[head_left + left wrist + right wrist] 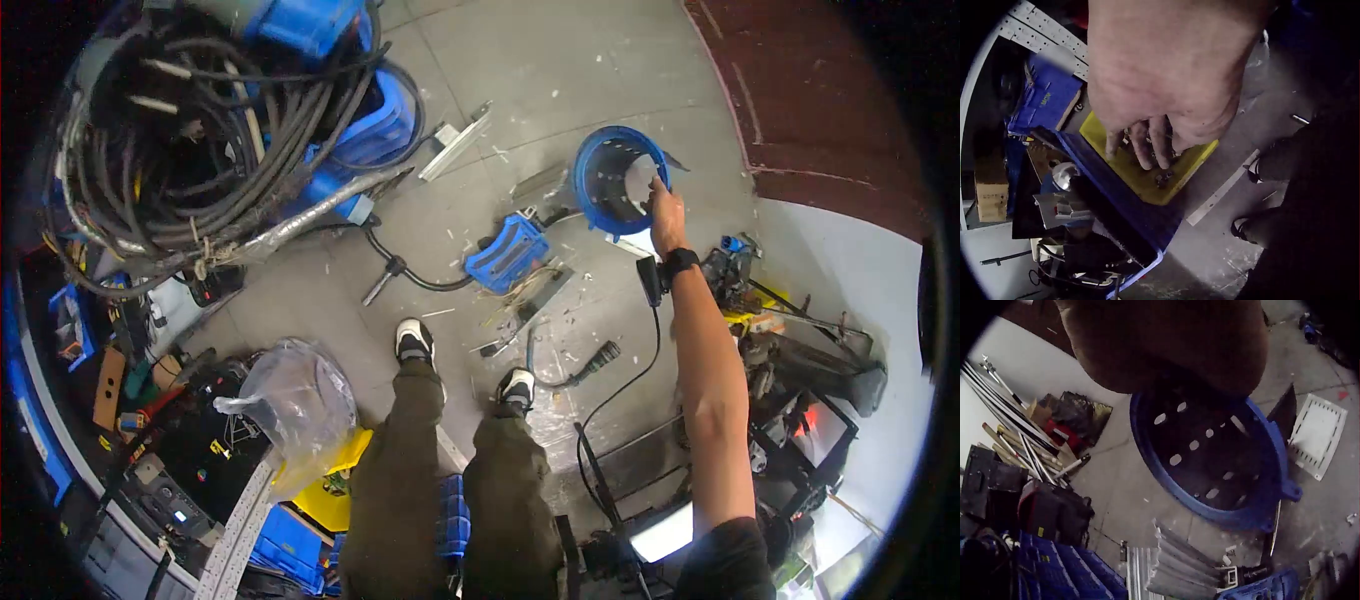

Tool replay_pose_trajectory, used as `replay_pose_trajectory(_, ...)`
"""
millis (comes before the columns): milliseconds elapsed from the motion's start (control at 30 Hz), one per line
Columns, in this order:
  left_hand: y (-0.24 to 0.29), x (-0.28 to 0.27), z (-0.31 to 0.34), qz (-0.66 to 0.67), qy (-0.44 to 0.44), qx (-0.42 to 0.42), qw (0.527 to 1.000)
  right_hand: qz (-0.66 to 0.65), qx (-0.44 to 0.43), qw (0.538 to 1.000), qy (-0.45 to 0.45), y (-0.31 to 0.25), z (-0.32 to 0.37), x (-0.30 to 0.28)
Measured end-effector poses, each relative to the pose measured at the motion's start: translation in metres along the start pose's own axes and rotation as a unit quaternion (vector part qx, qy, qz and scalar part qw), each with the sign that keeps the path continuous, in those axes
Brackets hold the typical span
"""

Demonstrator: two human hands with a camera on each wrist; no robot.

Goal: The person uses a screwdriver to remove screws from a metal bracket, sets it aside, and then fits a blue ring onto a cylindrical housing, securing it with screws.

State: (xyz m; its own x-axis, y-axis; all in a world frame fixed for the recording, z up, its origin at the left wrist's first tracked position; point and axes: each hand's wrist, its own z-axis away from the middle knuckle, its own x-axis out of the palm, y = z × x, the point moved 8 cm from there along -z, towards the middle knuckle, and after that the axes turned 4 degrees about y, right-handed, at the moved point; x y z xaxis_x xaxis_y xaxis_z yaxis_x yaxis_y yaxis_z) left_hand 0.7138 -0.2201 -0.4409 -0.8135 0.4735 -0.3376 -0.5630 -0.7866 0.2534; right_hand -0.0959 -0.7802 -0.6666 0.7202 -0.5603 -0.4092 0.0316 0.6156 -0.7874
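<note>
My right hand (667,218) reaches forward and grips the rim of a round blue bucket-like housing (583,195). In the right wrist view, the inside of this housing (1141,453) is dark with rows of oval holes, and lugs stick out from its rim. The thumb and fingers are mostly hidden there by the wrist. Absent from the head view, my left hand (1166,81) shows in the left wrist view above a yellow bin (1159,197) of small metal bits. Its fingers (1141,147) hang down loosely over the bin, with no held thing showing.
Thick black cable (280,140) lies coiled over blue crates at far left. On the floor are a blue plastic part (507,252), a cable plug (604,355) and metal scraps. A clear plastic bag (300,385) stands near my feet. One white slotted panel (1316,434) lies beyond the housing.
</note>
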Motion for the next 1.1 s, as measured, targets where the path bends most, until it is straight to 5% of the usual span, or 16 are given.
replay_pose_trajectory(133, 0.036, -0.018, 0.029, -0.010, 0.002, 0.039, 0.999, 0.027, -0.036, 0.999, 0.001, -0.054, 0.057, -0.080)
replay_pose_trajectory(367, 0.106, -0.121, 0.101, -0.060, 0.009, 0.159, 0.985, 0.044, -0.091, 0.991, 0.093, -0.227, 0.313, -0.215)
replay_pose_trajectory(433, 0.179, -0.141, 0.077, -0.039, 0.098, 0.247, 0.963, 0.015, -0.051, 0.993, 0.107, -0.250, 0.376, -0.259)
replay_pose_trajectory(500, 0.278, -0.157, 0.083, -0.071, 0.135, 0.247, 0.957, 0.002, -0.004, 0.993, 0.118, -0.266, 0.445, -0.297)
replay_pose_trajectory(567, 0.365, -0.159, 0.079, -0.028, 0.082, 0.248, 0.965, -0.010, 0.006, 0.990, 0.143, -0.294, 0.511, -0.333)
replay_pose_trajectory(700, 0.553, -0.111, 0.112, -0.076, -0.030, 0.450, 0.889, -0.059, -0.015, 0.978, 0.200, -0.304, 0.622, -0.385)
replay_pose_trajectory(800, 0.664, -0.052, 0.232, -0.097, -0.221, 0.522, 0.818, -0.163, -0.011, 0.949, 0.268, -0.291, 0.695, -0.402)
replay_pose_trajectory(900, 0.677, 0.006, 0.317, -0.130, -0.458, 0.481, 0.736, -0.253, -0.027, 0.906, 0.339, -0.298, 0.772, -0.413)
replay_pose_trajectory(933, 0.673, 0.016, 0.343, -0.154, -0.474, 0.481, 0.721, -0.231, -0.074, 0.901, 0.360, -0.271, 0.790, -0.424)
replay_pose_trajectory(1000, 0.651, 0.043, 0.402, -0.272, -0.530, 0.524, 0.609, -0.267, -0.085, 0.874, 0.397, -0.280, 0.838, -0.430)
replay_pose_trajectory(1100, 0.618, 0.069, 0.452, -0.258, -0.572, 0.547, 0.555, -0.281, -0.127, 0.850, 0.428, -0.263, 0.898, -0.436)
